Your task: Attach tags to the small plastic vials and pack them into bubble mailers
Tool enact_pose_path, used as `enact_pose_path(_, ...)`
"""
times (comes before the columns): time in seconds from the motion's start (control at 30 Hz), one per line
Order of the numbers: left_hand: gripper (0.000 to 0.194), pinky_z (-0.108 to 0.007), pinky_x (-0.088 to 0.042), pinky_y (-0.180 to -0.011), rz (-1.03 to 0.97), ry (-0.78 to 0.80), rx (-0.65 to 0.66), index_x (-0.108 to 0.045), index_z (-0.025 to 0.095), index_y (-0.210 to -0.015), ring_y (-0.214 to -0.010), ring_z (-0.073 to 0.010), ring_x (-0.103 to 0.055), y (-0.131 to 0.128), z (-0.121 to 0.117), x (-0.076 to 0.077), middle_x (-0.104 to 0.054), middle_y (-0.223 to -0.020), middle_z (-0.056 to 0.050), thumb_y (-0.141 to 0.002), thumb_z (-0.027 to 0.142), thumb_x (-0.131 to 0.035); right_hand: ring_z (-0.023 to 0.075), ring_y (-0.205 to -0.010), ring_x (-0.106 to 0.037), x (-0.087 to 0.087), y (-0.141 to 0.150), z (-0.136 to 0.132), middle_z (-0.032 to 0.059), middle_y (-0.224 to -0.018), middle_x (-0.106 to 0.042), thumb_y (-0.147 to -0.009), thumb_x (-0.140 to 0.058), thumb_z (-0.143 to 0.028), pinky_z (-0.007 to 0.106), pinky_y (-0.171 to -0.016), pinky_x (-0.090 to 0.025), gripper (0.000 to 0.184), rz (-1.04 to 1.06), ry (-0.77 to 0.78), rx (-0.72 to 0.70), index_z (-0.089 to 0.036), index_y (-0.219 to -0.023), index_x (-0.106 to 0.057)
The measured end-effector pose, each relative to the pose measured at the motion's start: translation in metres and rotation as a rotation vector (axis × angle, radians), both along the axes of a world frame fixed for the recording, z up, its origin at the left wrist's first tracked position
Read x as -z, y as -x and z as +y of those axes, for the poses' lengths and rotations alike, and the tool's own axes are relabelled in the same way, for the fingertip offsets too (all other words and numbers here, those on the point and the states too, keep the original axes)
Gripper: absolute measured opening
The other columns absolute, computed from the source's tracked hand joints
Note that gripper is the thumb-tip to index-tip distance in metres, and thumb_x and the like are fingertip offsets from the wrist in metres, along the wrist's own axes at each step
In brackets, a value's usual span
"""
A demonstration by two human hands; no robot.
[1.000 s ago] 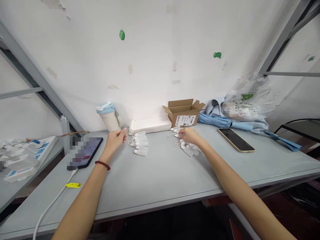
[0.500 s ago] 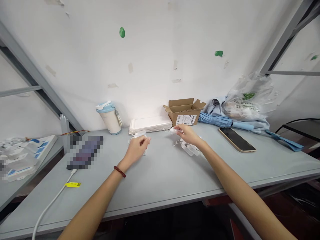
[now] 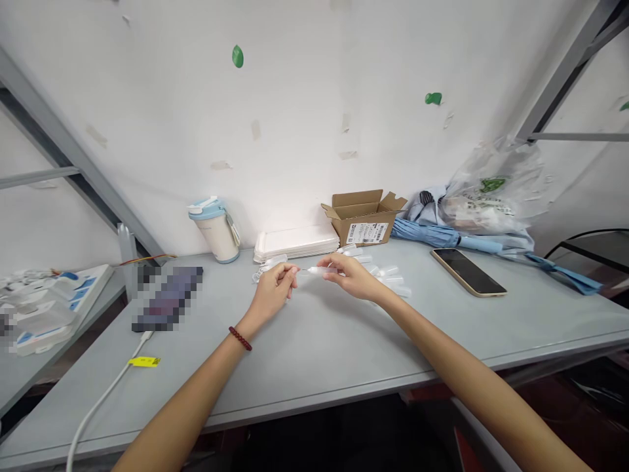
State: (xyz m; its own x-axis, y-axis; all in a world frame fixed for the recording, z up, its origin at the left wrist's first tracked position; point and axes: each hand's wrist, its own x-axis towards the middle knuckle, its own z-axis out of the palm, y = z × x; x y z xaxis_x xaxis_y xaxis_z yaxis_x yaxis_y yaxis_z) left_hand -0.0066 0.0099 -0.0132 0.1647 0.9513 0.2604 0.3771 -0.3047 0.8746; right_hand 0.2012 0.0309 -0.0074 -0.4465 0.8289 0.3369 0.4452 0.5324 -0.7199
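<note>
My right hand is closed on the body of a small translucent white tube with a thin cord at its tip. At the cord's end, my left hand has its thumb and forefinger pinched together, apparently on the cord. The tube hangs level just above the table, between both hands. Several more such tubes lie behind and to the right of my right hand, partly hidden by it. Another group of tubes sits behind my left hand, mostly covered.
A stack of flat white boards and an open cardboard box stand along the wall. A cup is left of them. Phones lie at left and right. A folded blue umbrella rests by a plastic bag.
My left hand has moved right, from beside the cup to the middle. My right hand has lifted a tube from the right group and brought it left, to my left fingertips.
</note>
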Motion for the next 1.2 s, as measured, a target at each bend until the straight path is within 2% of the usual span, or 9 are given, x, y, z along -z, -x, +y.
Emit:
enact_pose_path(0.33,0.032,-0.022,-0.037,-0.048,0.041,0.024,0.103,-0.063,0.014,-0.095,-0.049,-0.0088,-0.047,0.000,0.002,0.002,-0.053,-0.065,0.001,-0.084,0.039,-0.046,0.0152,-0.083,-0.056,0.001,0.002,0.000,0.0064,-0.100,-0.063,-0.081,-0.054,-0.019,0.030,-0.075,-0.044,0.018,-0.021,-0.004,-0.001,-0.018,-0.098,-0.061)
enact_pose_path(0.73,0.033,-0.022,-0.039,-0.050,0.105,0.008,0.119,-0.066,0.014,-0.097,-0.050,-0.0100,-0.048,0.002,0.001,0.004,-0.056,-0.065,0.001,-0.084,0.038,-0.045,0.0143,-0.080,-0.056,0.000,0.001,-0.001,0.0056,-0.096,-0.063,-0.083,-0.053,-0.017,0.027,-0.071,-0.042,0.016,-0.090,-0.049,-0.008,-0.017,-0.096,-0.063)
enact_pose_path(0.87,0.032,-0.023,-0.039,-0.051,0.196,-0.030,0.109,-0.068,0.015,-0.091,-0.051,-0.0110,-0.048,0.000,0.001,0.009,-0.057,-0.063,0.000,-0.084,0.036,-0.044,0.0151,-0.082,-0.057,0.001,0.001,-0.001,0.0063,-0.094,-0.065,-0.083,-0.054,-0.014,0.027,-0.070,-0.042,0.017,-0.130,-0.091,0.010,-0.017,-0.095,-0.065)
enact_pose_path(1.03,0.033,-0.023,-0.037,-0.051,0.259,-0.076,0.107,-0.064,0.015,-0.068,-0.050,-0.0107,-0.045,-0.006,-0.002,0.014,-0.057,-0.060,-0.001,-0.085,0.031,-0.041,0.0167,-0.082,-0.059,0.003,0.005,-0.003,0.0079,-0.092,-0.067,-0.082,-0.056,-0.014,0.027,-0.070,-0.042,0.016,-0.171,-0.066,0.043,-0.015,-0.094,-0.065)
enact_pose_path(1.2,0.031,-0.023,-0.033,-0.051,0.281,-0.071,0.124,-0.062,0.015,-0.066,-0.048,-0.0101,-0.042,-0.007,-0.006,0.012,-0.055,-0.056,0.001,-0.085,0.028,-0.041,0.0175,-0.084,-0.059,0.005,0.008,-0.004,0.0090,-0.095,-0.067,-0.081,-0.055,-0.010,0.029,-0.074,-0.042,0.015,-0.184,-0.088,0.021,-0.014,-0.092,-0.064)
